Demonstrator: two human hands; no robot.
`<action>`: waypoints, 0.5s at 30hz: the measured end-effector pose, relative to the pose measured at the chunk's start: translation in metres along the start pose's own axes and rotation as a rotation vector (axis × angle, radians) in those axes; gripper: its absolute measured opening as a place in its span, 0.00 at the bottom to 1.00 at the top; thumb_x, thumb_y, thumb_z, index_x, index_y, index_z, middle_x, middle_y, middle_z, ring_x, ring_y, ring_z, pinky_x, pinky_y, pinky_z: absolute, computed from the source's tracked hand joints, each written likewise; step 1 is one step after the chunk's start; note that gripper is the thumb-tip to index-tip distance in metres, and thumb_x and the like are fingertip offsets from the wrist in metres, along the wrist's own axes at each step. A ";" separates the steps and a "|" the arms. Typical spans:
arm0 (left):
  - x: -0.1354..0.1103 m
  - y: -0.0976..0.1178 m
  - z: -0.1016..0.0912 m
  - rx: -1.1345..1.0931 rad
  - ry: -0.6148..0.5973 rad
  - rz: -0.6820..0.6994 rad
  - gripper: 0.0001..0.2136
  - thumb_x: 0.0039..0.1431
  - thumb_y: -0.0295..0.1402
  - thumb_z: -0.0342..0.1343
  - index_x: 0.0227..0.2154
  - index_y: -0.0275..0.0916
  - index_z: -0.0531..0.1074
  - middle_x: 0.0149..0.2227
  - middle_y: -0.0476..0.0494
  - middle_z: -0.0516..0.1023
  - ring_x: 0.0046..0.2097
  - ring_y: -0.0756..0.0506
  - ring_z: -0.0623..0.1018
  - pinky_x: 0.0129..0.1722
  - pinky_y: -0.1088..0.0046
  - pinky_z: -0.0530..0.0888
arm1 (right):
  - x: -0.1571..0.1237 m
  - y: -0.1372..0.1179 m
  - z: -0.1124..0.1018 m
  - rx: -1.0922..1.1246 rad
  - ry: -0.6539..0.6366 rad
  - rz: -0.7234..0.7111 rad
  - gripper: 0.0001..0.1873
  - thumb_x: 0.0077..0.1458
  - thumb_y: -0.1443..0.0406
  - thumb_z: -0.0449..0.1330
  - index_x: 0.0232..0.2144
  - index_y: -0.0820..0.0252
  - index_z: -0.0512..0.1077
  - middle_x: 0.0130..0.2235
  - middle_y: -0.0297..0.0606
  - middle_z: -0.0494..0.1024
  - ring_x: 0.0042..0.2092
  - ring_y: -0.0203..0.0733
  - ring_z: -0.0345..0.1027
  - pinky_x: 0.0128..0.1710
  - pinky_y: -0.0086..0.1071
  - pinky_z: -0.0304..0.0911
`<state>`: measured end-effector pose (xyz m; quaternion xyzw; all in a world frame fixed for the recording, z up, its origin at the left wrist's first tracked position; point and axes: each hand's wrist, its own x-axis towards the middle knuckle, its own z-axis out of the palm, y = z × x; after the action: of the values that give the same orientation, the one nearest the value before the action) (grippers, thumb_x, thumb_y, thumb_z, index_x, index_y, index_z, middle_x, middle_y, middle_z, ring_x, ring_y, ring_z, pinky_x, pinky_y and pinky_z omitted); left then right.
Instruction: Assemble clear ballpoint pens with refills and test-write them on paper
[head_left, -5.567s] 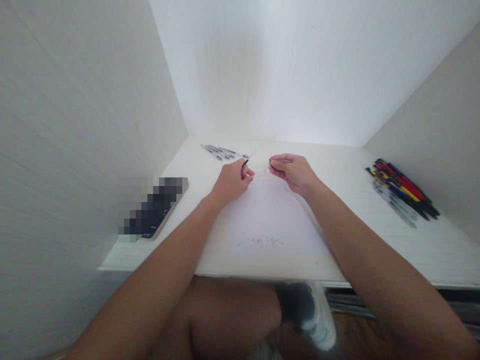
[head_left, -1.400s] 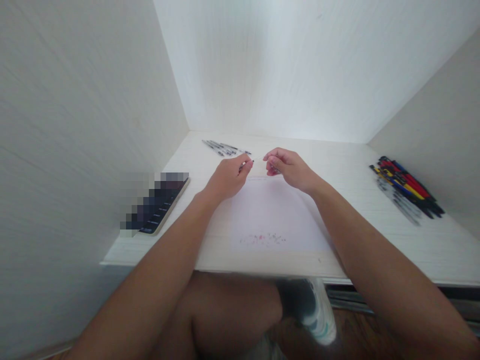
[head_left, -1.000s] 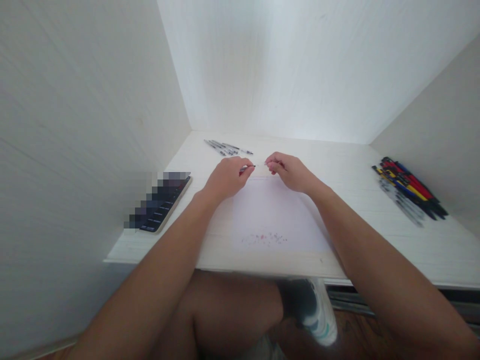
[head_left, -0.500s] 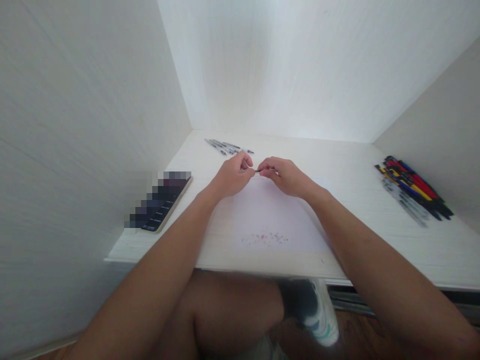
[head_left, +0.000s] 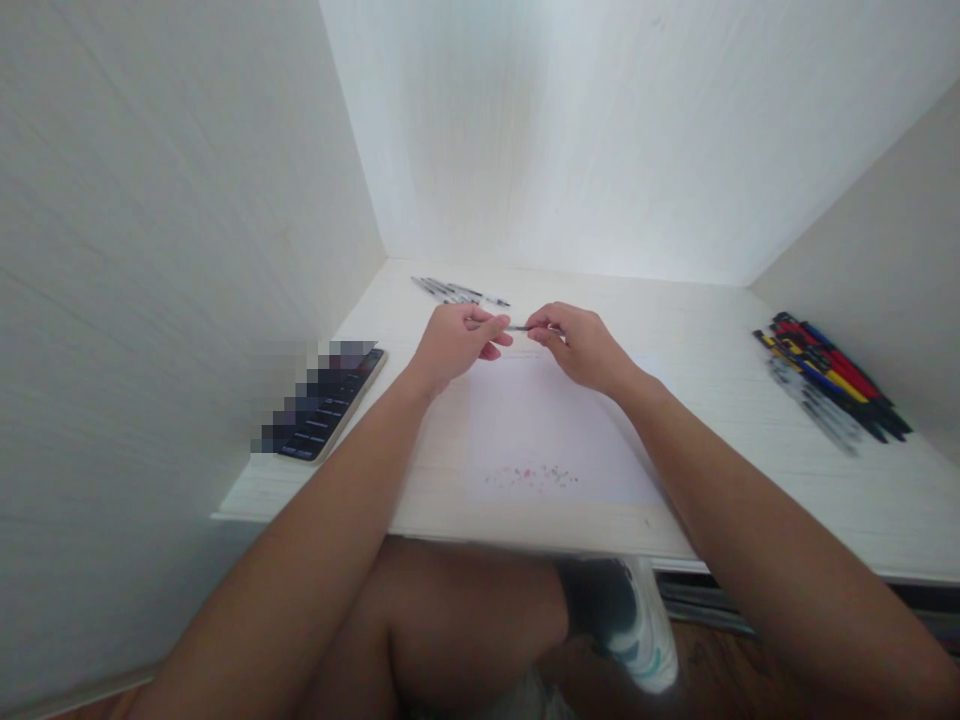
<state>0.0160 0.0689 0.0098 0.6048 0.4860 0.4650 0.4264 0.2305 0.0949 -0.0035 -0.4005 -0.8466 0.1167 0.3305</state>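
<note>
While both hands (head_left: 466, 340) (head_left: 574, 342) hold a pen (head_left: 517, 328), walled desk (head_left: 720, 420) containing paper (head_left: 555, 425), phone (head_left: 336, 408)

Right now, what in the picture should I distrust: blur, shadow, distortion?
Head view: the pen between left hand and right hand looks soft; head view: the clear pens at right look blurred; head view: mosaic blocks cover part of the phone; head view: a dim patch shades the back wall; head view: wide-angle stretch seems to enlarge the forearms.

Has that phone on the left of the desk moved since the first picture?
No. The phone keeps its spot and angle against the left edge of the desk; both shift slightly in the picture together, so only the view has moved.
</note>
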 end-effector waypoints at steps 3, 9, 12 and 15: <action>-0.001 0.001 0.000 0.057 0.000 -0.015 0.12 0.63 0.38 0.63 0.28 0.35 0.78 0.31 0.38 0.85 0.25 0.51 0.76 0.26 0.73 0.72 | 0.000 0.000 0.000 0.000 0.022 -0.011 0.07 0.66 0.65 0.58 0.37 0.55 0.77 0.42 0.42 0.82 0.42 0.47 0.72 0.45 0.41 0.64; 0.002 -0.002 0.000 0.057 0.053 0.015 0.11 0.62 0.37 0.65 0.27 0.36 0.80 0.30 0.40 0.85 0.24 0.51 0.73 0.25 0.74 0.70 | -0.001 0.001 0.000 0.019 0.032 -0.025 0.07 0.66 0.64 0.60 0.39 0.55 0.80 0.42 0.41 0.83 0.41 0.47 0.74 0.46 0.41 0.65; 0.003 -0.004 0.001 0.013 0.063 0.047 0.07 0.61 0.35 0.65 0.31 0.36 0.82 0.32 0.41 0.84 0.27 0.51 0.75 0.26 0.74 0.73 | 0.000 0.001 0.001 0.023 0.033 -0.001 0.08 0.66 0.63 0.60 0.39 0.55 0.80 0.42 0.41 0.84 0.41 0.46 0.74 0.46 0.41 0.65; 0.002 -0.003 0.002 -0.035 0.073 0.038 0.07 0.63 0.35 0.63 0.33 0.36 0.81 0.33 0.41 0.84 0.27 0.51 0.75 0.29 0.74 0.75 | 0.001 -0.001 0.001 0.018 0.033 0.022 0.09 0.66 0.62 0.60 0.39 0.55 0.81 0.43 0.41 0.84 0.41 0.47 0.74 0.46 0.42 0.66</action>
<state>0.0174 0.0708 0.0071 0.5890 0.4815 0.5032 0.4099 0.2289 0.0946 -0.0032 -0.4085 -0.8356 0.1212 0.3467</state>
